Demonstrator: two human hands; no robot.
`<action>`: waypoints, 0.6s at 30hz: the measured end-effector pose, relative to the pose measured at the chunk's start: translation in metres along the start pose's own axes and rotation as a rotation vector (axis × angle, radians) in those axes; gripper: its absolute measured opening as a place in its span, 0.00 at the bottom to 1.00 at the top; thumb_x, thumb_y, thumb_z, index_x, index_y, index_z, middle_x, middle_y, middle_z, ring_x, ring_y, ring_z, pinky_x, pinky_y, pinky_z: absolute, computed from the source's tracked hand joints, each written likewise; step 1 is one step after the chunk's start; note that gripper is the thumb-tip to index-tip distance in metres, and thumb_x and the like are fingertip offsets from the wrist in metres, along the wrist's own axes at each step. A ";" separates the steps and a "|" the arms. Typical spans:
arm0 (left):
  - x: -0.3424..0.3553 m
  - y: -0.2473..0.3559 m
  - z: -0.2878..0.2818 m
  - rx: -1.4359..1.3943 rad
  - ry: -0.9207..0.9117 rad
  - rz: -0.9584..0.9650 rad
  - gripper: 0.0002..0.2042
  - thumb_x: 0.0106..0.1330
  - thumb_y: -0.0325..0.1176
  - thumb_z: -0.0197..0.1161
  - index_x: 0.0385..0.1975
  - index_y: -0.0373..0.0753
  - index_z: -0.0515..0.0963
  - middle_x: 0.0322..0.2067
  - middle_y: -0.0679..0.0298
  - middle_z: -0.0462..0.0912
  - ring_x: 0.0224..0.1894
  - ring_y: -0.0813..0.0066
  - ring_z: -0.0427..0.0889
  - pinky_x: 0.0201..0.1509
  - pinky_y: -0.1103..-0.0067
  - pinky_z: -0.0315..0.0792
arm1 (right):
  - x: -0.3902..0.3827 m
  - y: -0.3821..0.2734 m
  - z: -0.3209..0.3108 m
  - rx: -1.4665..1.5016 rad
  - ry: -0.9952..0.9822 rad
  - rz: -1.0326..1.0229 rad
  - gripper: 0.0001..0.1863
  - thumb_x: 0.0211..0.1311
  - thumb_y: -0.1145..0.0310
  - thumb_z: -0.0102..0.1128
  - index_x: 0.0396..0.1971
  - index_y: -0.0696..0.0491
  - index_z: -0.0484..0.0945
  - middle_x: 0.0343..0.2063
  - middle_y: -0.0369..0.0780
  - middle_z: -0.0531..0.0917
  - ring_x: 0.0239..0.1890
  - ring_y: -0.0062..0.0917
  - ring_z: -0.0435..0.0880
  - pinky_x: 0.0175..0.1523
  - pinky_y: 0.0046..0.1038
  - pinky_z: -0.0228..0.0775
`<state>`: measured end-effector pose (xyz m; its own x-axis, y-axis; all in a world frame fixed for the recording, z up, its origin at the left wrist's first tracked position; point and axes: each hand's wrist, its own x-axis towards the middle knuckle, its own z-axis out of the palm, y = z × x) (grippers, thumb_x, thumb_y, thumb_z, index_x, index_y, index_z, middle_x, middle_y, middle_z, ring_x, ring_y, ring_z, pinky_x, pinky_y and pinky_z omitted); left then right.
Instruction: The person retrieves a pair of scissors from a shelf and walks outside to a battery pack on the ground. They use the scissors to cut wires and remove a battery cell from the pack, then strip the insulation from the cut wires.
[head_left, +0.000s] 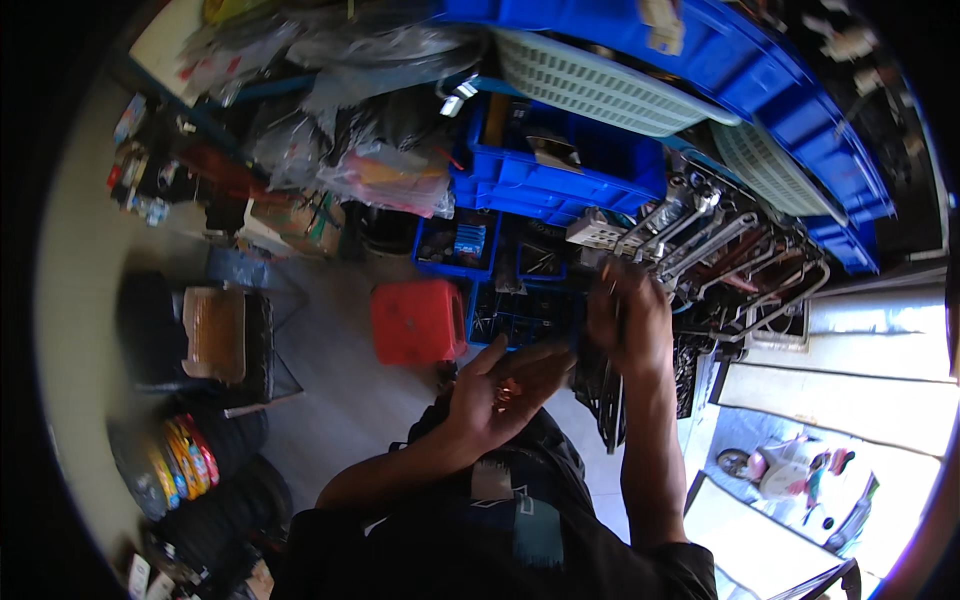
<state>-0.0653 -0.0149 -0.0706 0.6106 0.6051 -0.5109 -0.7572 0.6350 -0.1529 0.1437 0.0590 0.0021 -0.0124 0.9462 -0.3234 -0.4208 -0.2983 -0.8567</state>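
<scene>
My left hand [482, 408] is turned palm up in front of my body, its fingers stretched toward the right. In its cupped palm lie small copper-coloured pieces [507, 393], too small to name. To the right and a little farther off, my right hand [632, 310] is raised with its fingers bent downward. Motion smears those fingers, so I cannot make out whether they hold anything. Behind the hands sits a blue divided tray [508, 318] with small dark parts. Beside my right hand, metal hand tools [690, 235] hang or lie in a crowded row.
A red plastic container [415, 322] stands on the floor left of the blue tray. Large blue crates [570, 190] and pale slatted baskets [600, 85] fill the shelving ahead. Tyres [190, 460] are stacked at the left, near a cardboard box [215, 335]. Bright daylight enters at the right.
</scene>
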 end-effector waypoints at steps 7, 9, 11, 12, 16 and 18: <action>-0.037 0.033 -0.055 -0.231 -0.060 0.028 0.21 0.85 0.45 0.55 0.27 0.41 0.77 0.20 0.64 0.77 0.16 0.78 0.70 0.15 0.83 0.61 | 0.227 -0.013 -0.050 -0.441 0.196 -0.440 0.10 0.81 0.66 0.57 0.44 0.56 0.82 0.32 0.46 0.86 0.27 0.32 0.82 0.32 0.30 0.72; -0.049 0.037 -0.069 -0.240 -0.075 0.059 0.23 0.84 0.45 0.55 0.21 0.46 0.70 0.18 0.67 0.75 0.13 0.81 0.65 0.12 0.85 0.54 | 0.260 -0.010 -0.065 -1.277 0.404 -0.864 0.11 0.79 0.69 0.57 0.49 0.60 0.83 0.36 0.51 0.87 0.35 0.43 0.87 0.43 0.40 0.80; -0.056 0.037 -0.080 -0.258 0.000 0.128 0.24 0.84 0.45 0.56 0.19 0.48 0.67 0.17 0.67 0.74 0.12 0.81 0.64 0.11 0.84 0.53 | 0.279 -0.017 -0.080 -1.787 0.239 -1.276 0.13 0.74 0.73 0.58 0.51 0.63 0.83 0.39 0.55 0.87 0.42 0.54 0.85 0.52 0.49 0.77; -0.061 0.038 -0.084 -0.301 0.009 0.165 0.25 0.84 0.45 0.56 0.18 0.48 0.65 0.17 0.67 0.74 0.11 0.80 0.63 0.11 0.84 0.53 | 0.289 -0.021 -0.084 -1.905 0.142 -1.422 0.13 0.70 0.75 0.58 0.50 0.63 0.84 0.41 0.56 0.86 0.43 0.57 0.85 0.53 0.51 0.77; -0.069 0.040 -0.092 -0.268 0.034 0.233 0.26 0.83 0.44 0.57 0.17 0.50 0.63 0.16 0.69 0.74 0.12 0.82 0.63 0.11 0.84 0.52 | 0.344 -0.032 -0.075 -2.037 0.118 -0.982 0.15 0.70 0.72 0.61 0.53 0.60 0.84 0.51 0.58 0.85 0.56 0.58 0.83 0.62 0.54 0.74; -0.072 0.041 -0.092 -0.234 0.069 0.251 0.25 0.83 0.44 0.58 0.18 0.51 0.63 0.15 0.72 0.71 0.12 0.82 0.61 0.12 0.84 0.51 | 0.370 -0.032 -0.063 -2.201 0.189 -1.579 0.16 0.63 0.72 0.65 0.51 0.57 0.86 0.41 0.52 0.87 0.42 0.49 0.87 0.50 0.52 0.78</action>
<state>-0.1619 -0.0772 -0.1181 0.3878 0.6893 -0.6120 -0.9192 0.3386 -0.2012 0.2093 0.4105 -0.1151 -0.6485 0.5394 0.5372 0.7518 0.3429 0.5632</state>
